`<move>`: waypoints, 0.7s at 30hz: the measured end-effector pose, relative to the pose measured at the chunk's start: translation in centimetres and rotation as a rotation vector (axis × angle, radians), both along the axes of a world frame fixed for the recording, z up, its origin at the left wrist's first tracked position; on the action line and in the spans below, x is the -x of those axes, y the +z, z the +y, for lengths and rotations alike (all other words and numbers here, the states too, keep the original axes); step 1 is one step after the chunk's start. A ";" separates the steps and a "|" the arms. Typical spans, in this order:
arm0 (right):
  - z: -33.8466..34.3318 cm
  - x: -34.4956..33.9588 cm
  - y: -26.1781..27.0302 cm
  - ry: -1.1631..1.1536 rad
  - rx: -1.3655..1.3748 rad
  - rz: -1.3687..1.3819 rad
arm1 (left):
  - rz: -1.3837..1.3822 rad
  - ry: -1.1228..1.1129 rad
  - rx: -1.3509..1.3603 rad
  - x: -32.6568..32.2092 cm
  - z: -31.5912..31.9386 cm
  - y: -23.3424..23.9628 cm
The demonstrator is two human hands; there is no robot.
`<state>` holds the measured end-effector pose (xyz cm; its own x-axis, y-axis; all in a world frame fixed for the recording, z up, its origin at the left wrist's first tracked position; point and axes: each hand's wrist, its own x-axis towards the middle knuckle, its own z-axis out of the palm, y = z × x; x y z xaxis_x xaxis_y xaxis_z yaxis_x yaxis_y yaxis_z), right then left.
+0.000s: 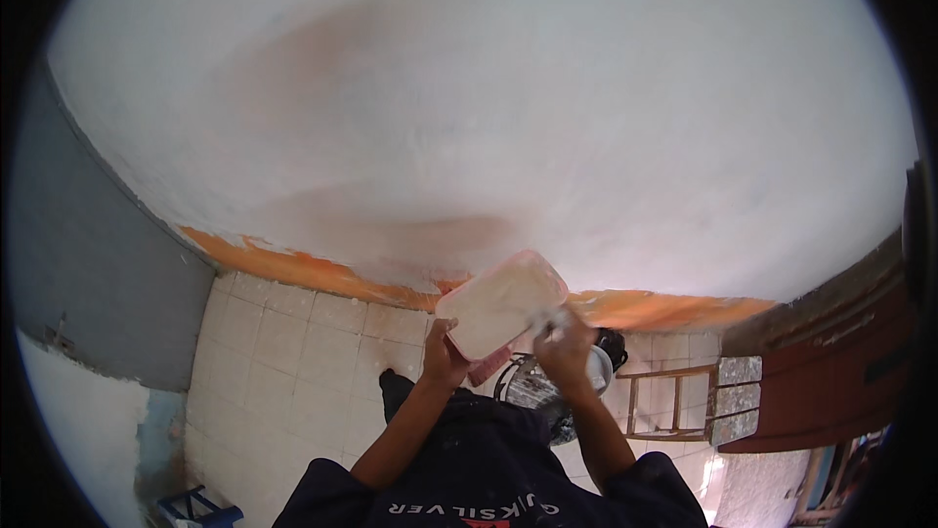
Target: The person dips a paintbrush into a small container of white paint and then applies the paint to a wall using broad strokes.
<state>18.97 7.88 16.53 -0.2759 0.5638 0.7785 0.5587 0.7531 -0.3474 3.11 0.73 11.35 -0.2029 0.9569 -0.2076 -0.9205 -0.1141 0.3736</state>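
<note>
My left hand (444, 358) grips the lower left edge of a shallow pink-rimmed plastic tray (563, 289), with the thumb over its rim. A smooth off-white paste (498, 308) covers the inside of the tray. At the tray's right edge my right hand (566, 348) is closed around a small pale tool (541, 320); blur hides what kind it is. Just beyond the tray rises a wall (586, 125) with a patchy white coat. Bare orange paint (308, 273) shows along its foot, and darker damp-looking patches (322, 44) mark the white.
Beneath my right forearm stands a bucket (602, 374) smeared with white, beside a black bag (612, 346). A paint-spattered wooden stool (737, 400) is on the right, near a red-brown door (821, 367). A blue stool (198, 507) stands at lower left on the tiled floor (271, 367).
</note>
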 end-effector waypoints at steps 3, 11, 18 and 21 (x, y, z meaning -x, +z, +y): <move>-2.1 1.5 0.7 0.311 0.117 0.146 | 0.025 0.025 -0.002 0.3 0.1 0.3; -2.1 2.3 2.2 0.386 0.086 0.199 | 0.073 0.019 -0.001 0.5 0.0 -0.7; -0.2 0.7 0.1 0.100 0.042 0.044 | 0.064 0.004 0.020 0.2 0.2 -0.5; -1.9 1.6 -0.9 0.351 0.068 0.170 | 0.019 0.000 -0.023 0.5 0.3 -0.6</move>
<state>17.34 5.99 15.59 -0.3308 0.5101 0.7939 0.2018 0.8601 -0.4686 2.58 1.01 10.71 -0.2069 0.9613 -0.1818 -0.9133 -0.1232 0.3882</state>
